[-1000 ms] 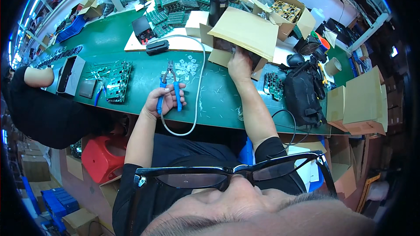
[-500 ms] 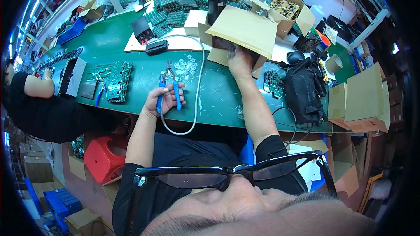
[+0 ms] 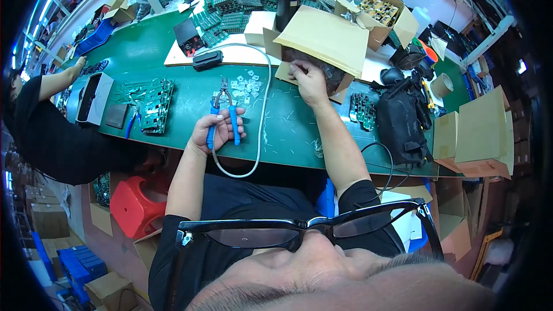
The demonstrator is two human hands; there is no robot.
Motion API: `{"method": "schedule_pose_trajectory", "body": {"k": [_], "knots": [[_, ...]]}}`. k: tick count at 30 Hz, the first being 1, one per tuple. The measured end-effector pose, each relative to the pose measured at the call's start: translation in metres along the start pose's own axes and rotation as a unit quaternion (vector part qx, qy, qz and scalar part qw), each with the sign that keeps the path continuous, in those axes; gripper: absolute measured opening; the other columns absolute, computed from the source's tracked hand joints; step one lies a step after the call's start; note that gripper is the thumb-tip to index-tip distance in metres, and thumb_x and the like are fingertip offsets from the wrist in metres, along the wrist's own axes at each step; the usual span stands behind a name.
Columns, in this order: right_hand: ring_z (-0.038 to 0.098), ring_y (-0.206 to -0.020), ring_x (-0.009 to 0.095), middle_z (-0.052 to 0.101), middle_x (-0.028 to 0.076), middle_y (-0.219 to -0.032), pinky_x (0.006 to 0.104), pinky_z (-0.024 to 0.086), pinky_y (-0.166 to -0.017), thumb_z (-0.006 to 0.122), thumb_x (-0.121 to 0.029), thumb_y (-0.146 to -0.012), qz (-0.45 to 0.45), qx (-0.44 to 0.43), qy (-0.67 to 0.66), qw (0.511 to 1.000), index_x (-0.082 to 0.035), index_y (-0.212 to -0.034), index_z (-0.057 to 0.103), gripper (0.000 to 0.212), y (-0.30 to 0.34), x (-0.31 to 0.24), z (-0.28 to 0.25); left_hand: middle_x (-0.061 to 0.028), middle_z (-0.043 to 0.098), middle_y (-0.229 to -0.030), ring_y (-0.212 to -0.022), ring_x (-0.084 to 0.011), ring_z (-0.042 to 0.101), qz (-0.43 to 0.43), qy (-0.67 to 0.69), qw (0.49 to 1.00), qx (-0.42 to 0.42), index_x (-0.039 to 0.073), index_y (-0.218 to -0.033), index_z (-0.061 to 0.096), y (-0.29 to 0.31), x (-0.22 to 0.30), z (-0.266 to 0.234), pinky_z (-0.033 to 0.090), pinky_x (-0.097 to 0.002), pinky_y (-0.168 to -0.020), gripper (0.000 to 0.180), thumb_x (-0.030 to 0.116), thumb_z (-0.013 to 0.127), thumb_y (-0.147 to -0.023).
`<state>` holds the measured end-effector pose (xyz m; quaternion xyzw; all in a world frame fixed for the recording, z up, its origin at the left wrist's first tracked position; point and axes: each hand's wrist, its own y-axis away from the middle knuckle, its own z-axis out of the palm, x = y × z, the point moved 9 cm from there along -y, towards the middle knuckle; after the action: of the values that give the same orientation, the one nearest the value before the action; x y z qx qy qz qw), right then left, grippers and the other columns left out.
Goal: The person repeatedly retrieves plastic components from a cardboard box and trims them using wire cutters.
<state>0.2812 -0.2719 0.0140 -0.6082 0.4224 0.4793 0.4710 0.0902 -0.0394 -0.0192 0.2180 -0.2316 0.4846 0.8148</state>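
My left hand (image 3: 201,132) is closed around blue-handled cutting pliers (image 3: 234,124), whose jaws point away from me and whose handles are spread. Beyond the jaws lie several small white, flat pieces (image 3: 246,88) on the green table. My right hand (image 3: 313,85) is at the mouth of an open cardboard box (image 3: 325,31), with its fingers curled together at the box's left side. Whatever those fingers hold, if anything, is too small to make out. Dark, see-through plastic wrapping (image 3: 331,72) shows inside the box.
A pale cable (image 3: 266,98) loops over the table from a black block (image 3: 207,61). Circuit boards (image 3: 157,106) lie at left, more (image 3: 362,109) by a black bag (image 3: 400,118) at right. A black flask (image 3: 288,1) stands behind the box. Another person's arm (image 3: 69,74) reaches at far left.
My right hand has come out from inside the box toward its left front, fingers now visible. My left hand keeps the pliers in place. The other person's arm has stretched farther away.
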Motion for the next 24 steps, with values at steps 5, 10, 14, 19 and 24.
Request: {"method": "schedule_pose_trajectory", "body": {"k": [5,10,14,19,24], "knots": [[0.07,-0.091,0.016,0.074,0.007,-0.102,0.0272,0.059,-0.083,0.072,-0.008,-0.1,0.171,-0.131,-0.44,0.872,0.0,-0.111,0.074,0.013,0.021,0.007,0.042,-0.0192,0.066,-0.122,-0.111,-0.0332,0.067,0.0,0.002,1.0,0.005,-0.009,-0.151,0.043,0.003,0.0,-0.004,0.047,-0.0531,-0.111,0.071,0.025,0.061,-0.091],[0.068,-0.09,0.013,0.072,0.005,-0.102,0.0233,0.058,-0.081,0.073,-0.016,-0.102,0.216,-0.148,-0.494,0.829,-0.001,-0.114,0.072,0.019,0.033,0.008,0.057,-0.0193,0.066,-0.122,-0.111,-0.034,0.067,-0.006,0.005,1.0,-0.002,-0.009,-0.152,0.043,0.001,-0.001,-0.003,0.047,-0.0524,-0.111,0.072,0.025,0.061,-0.091],[0.067,-0.087,0.011,0.07,0.004,-0.1,0.0209,0.057,-0.078,0.072,-0.02,-0.103,0.23,-0.147,-0.471,0.839,-0.002,-0.114,0.071,0.022,0.036,0.016,0.062,-0.0193,0.066,-0.122,-0.111,-0.034,0.067,-0.004,0.004,1.0,-0.004,-0.009,-0.152,0.043,0.001,-0.001,-0.001,0.047,-0.0527,-0.111,0.071,0.026,0.061,-0.092],[0.067,-0.086,0.01,0.07,0.004,-0.099,0.0202,0.057,-0.075,0.072,-0.022,-0.103,0.25,-0.174,-0.473,0.827,-0.004,-0.113,0.071,0.02,0.041,0.015,0.064,-0.0208,0.067,-0.12,-0.11,-0.0347,0.068,0.001,0.012,1.0,0.003,-0.011,-0.15,0.044,0.002,0.0,0.0,0.048,-0.0524,-0.111,0.069,0.023,0.061,-0.092],[0.068,-0.088,0.013,0.071,0.004,-0.1,0.0234,0.058,-0.077,0.073,-0.019,-0.102,0.22,-0.164,-0.448,0.851,-0.005,-0.114,0.071,0.019,0.039,0.009,0.066,-0.0204,0.067,-0.122,-0.111,-0.0345,0.068,-0.001,0.006,1.0,-0.002,-0.01,-0.151,0.044,0.002,-0.001,-0.002,0.048,-0.0524,-0.111,0.07,0.024,0.061,-0.092]]}}
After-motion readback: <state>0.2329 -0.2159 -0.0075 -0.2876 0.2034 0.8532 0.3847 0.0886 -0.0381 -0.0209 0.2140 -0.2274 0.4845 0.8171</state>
